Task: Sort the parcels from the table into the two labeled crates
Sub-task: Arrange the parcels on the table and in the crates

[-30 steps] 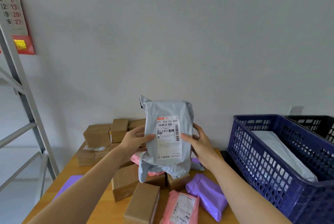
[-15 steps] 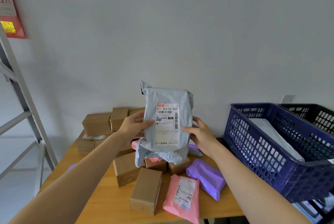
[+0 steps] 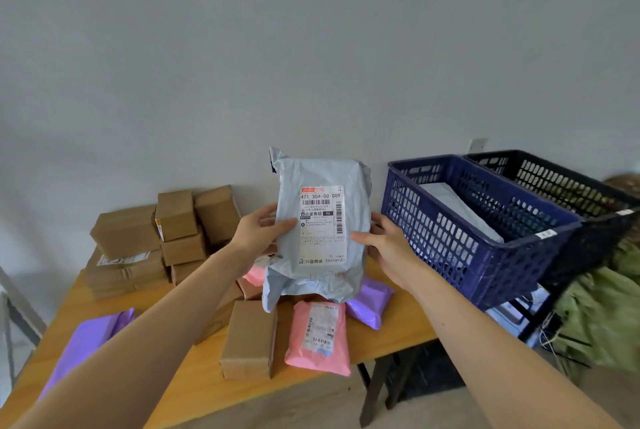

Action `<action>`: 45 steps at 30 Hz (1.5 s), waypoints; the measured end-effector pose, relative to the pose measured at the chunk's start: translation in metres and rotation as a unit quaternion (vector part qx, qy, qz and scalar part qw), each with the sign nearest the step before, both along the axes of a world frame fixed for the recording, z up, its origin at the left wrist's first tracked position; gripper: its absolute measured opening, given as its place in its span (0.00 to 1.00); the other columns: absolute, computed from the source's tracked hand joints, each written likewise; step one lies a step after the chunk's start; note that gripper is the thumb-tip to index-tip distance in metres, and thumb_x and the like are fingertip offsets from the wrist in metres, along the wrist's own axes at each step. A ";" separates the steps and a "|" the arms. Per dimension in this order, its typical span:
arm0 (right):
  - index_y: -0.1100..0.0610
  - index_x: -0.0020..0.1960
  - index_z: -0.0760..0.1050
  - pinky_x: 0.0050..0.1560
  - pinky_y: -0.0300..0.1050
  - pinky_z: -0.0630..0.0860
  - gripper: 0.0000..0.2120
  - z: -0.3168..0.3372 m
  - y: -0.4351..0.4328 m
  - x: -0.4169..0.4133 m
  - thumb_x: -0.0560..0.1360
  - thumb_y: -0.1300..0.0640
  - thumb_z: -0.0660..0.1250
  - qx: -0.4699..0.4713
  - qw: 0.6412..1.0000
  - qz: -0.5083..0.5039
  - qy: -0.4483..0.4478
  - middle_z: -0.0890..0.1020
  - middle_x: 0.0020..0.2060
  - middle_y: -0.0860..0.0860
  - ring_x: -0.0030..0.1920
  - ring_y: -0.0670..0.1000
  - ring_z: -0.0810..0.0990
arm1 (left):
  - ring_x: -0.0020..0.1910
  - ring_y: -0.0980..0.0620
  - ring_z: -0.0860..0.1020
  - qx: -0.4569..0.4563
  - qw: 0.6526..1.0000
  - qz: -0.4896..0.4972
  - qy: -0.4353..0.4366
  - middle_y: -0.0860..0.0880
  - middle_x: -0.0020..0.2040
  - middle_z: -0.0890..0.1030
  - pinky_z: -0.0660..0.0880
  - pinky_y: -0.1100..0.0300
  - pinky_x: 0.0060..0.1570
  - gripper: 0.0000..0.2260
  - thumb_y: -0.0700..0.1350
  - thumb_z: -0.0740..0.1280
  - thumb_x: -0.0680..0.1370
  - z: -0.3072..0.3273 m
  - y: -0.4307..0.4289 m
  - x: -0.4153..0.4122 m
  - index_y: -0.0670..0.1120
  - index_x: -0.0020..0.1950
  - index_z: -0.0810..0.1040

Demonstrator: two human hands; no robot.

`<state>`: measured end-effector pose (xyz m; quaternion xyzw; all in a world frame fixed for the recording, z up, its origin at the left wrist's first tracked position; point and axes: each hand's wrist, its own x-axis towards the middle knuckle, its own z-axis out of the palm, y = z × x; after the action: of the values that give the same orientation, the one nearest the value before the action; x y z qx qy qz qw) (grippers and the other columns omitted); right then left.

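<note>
Head view: a grey parcel (image 3: pixel 318 221) is held upright above the desk (image 3: pixel 166 369), its printed label facing the camera. The left hand (image 3: pixel 258 233) grips its left edge, thumb on the front and fingers behind. The right hand (image 3: pixel 388 248) grips the right edge the same way, so the parcel sits between the 2 hands. Below it on the desk lie a pink parcel (image 3: pixel 318 338), a purple parcel (image 3: pixel 370 302) and a brown box (image 3: pixel 249 338). At the right stands a blue crate (image 3: pixel 485 262), holding what looks like 1 pale bag (image 3: pixel 457 210), with a black crate (image 3: pixel 588 193) just beside it.
</note>
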<state>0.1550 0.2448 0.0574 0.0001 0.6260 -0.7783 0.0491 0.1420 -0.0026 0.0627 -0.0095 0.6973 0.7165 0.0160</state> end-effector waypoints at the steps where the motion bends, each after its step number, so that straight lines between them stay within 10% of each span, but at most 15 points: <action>1: 0.57 0.59 0.71 0.52 0.49 0.79 0.21 0.000 0.008 0.003 0.71 0.71 0.71 -0.007 1.000 -0.016 -0.006 0.83 0.54 0.54 0.53 0.53 0.82 | 0.49 0.48 0.83 0.000 1.000 -0.007 0.000 0.48 0.52 0.83 0.81 0.53 0.42 0.19 0.45 0.76 0.71 0.001 0.009 -0.001 0.54 0.59 0.77; 16: 0.59 0.56 0.71 0.49 0.44 0.79 0.16 0.003 0.209 0.046 0.72 0.67 0.72 0.039 0.997 -0.067 0.007 0.82 0.54 0.54 0.51 0.50 0.83 | 0.47 0.48 0.81 -0.046 0.997 -0.067 -0.005 0.47 0.53 0.83 0.78 0.57 0.39 0.17 0.46 0.72 0.75 0.024 0.231 -0.001 0.49 0.64 0.77; 23: 0.54 0.60 0.72 0.49 0.40 0.75 0.18 -0.007 0.317 0.062 0.73 0.62 0.71 0.063 0.997 -0.045 -0.011 0.82 0.57 0.48 0.53 0.45 0.82 | 0.33 0.58 0.80 -0.073 0.995 -0.068 0.004 0.52 0.44 0.83 0.72 0.67 0.23 0.10 0.47 0.71 0.76 0.018 0.345 0.003 0.50 0.57 0.79; 30: 0.44 0.67 0.68 0.66 0.70 0.64 0.27 -0.008 0.400 0.067 0.73 0.58 0.73 0.069 0.995 -0.026 -0.073 0.78 0.62 0.46 0.63 0.56 0.75 | 0.43 0.50 0.78 -0.089 0.994 -0.052 -0.040 0.51 0.48 0.80 0.73 0.59 0.35 0.14 0.61 0.59 0.80 0.020 0.428 -0.010 0.53 0.55 0.76; 39: 0.43 0.64 0.70 0.54 0.71 0.76 0.29 -0.006 0.465 0.037 0.68 0.59 0.78 0.017 0.999 -0.004 -0.041 0.80 0.60 0.49 0.58 0.58 0.80 | 0.39 0.55 0.80 -0.149 0.983 -0.105 0.007 0.51 0.48 0.82 0.75 0.66 0.27 0.13 0.47 0.66 0.80 0.032 0.505 -0.054 0.50 0.64 0.75; 45: 0.40 0.63 0.68 0.54 0.64 0.79 0.32 -0.004 0.497 -0.016 0.68 0.61 0.77 0.026 1.000 -0.014 -0.003 0.80 0.61 0.47 0.58 0.53 0.81 | 0.51 0.48 0.81 -0.159 0.978 -0.136 0.022 0.47 0.54 0.81 0.81 0.51 0.48 0.21 0.46 0.68 0.78 0.039 0.538 -0.108 0.50 0.70 0.68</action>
<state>0.1392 0.7419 0.0535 0.0124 0.6459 -0.7622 0.0404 0.0344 0.5350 0.1017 0.0987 0.7976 0.5873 0.0959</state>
